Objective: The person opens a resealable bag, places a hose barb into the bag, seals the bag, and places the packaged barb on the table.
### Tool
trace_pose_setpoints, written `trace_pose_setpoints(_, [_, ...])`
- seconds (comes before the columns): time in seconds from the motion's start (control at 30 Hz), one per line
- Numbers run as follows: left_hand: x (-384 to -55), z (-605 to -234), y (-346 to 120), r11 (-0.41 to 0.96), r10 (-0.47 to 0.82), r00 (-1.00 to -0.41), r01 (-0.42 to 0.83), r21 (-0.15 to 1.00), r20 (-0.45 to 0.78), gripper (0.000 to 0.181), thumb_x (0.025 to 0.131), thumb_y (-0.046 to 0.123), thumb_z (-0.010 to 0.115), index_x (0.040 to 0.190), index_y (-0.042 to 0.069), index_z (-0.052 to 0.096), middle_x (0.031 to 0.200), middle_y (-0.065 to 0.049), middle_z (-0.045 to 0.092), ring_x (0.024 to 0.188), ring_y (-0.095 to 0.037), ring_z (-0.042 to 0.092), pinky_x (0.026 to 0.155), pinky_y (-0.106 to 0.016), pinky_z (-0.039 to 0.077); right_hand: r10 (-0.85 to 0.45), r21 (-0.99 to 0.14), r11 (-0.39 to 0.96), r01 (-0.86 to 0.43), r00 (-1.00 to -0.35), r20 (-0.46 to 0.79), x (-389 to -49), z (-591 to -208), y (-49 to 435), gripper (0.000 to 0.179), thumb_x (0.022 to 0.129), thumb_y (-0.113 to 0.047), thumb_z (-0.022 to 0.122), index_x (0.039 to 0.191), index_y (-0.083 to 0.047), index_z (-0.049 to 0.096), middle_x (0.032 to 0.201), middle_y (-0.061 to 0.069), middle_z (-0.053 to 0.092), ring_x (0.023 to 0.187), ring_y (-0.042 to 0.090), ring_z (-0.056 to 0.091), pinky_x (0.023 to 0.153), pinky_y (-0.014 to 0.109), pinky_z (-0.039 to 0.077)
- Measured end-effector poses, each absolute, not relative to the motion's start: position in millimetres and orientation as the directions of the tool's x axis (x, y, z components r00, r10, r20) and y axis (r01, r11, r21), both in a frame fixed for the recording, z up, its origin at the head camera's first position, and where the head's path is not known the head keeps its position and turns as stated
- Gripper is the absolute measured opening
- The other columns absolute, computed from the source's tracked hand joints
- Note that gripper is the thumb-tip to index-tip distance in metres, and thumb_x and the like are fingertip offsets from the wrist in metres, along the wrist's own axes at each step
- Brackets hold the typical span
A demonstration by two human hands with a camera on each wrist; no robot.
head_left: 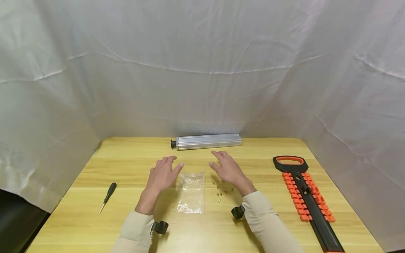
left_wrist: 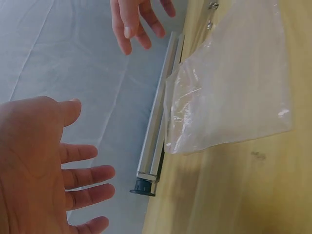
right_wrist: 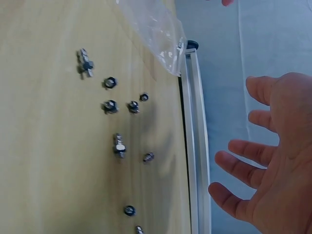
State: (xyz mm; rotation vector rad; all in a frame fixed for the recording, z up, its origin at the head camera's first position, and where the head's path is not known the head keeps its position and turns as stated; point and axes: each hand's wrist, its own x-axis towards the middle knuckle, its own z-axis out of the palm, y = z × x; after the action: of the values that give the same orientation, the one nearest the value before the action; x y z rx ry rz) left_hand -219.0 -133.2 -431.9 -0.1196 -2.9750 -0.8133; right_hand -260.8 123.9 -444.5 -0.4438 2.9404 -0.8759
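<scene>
Both hands hover over the table with nothing in them, fingers spread and relaxed. My left hand (head_left: 162, 174) is above and left of a clear plastic bag (head_left: 191, 193), which lies flat on the wood. On the bag's other side, my right hand (head_left: 230, 171) hangs over several small metal fittings (right_wrist: 119, 146). These scattered pieces look like little screws or bolts, some with a wider dark collar, as the right wrist view shows. In the left wrist view, the bag (left_wrist: 234, 87) has a crinkled end near the left hand's side.
Along the back lies a silver aluminium profile (head_left: 209, 141) with a black knob at its left end. A screwdriver (head_left: 108, 196) with a dark handle rests at left. To the right is a black rack (head_left: 311, 200) with orange clips and handle. Grey sheeting (head_left: 202, 88) surrounds the table.
</scene>
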Motion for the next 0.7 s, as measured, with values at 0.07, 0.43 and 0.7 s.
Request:
trace_pose_setpoints(0.07, [-215, -435, -133, 0.858, 0.055, -0.996, 0.083, 0.507, 0.071, 0.061, 0.099, 0.055, 0.04, 0.14, 0.012, 0.047, 0.139, -0.013, 0.052, 0.126, -0.035, 0.047, 0.093, -0.059, 0.042, -0.285, -0.543, 0.799, -0.257, -0.958, 0.035, -259, -448, 122, 0.056, 0.099, -0.046, 0.046, 0.151, -0.027, 0.033, 0.153, 0.01, 0.037, 0.138, 0.035, 0.038, 0.111, 0.056, 0.034])
trace_pose_setpoints(0.43, [-198, -446, -128, 0.883, 0.071, -0.997, 0.057, 0.465, -0.013, 0.051, 0.096, 0.048, 0.052, 0.132, 0.012, 0.054, 0.128, -0.013, 0.059, 0.12, -0.035, 0.052, 0.093, -0.058, 0.042, -0.323, -0.554, 0.783, -0.284, -0.946, 0.029, -252, -459, 114, 0.05, 0.099, -0.039, 0.051, 0.146, -0.023, 0.043, 0.147, 0.008, 0.046, 0.135, 0.032, 0.044, 0.11, 0.053, 0.036])
trace_pose_setpoints(0.7, [-189, -449, -128, 0.924, 0.13, -0.986, 0.081, 0.374, -0.107, 0.036, 0.088, 0.048, 0.065, 0.097, 0.013, 0.063, 0.093, -0.002, 0.062, 0.087, -0.023, 0.059, 0.081, -0.05, 0.045, -0.415, -0.504, 0.783, -0.364, -0.91, 0.013, -250, -469, 103, 0.047, 0.096, -0.03, 0.059, 0.14, -0.018, 0.05, 0.141, 0.005, 0.053, 0.131, 0.028, 0.048, 0.111, 0.049, 0.037])
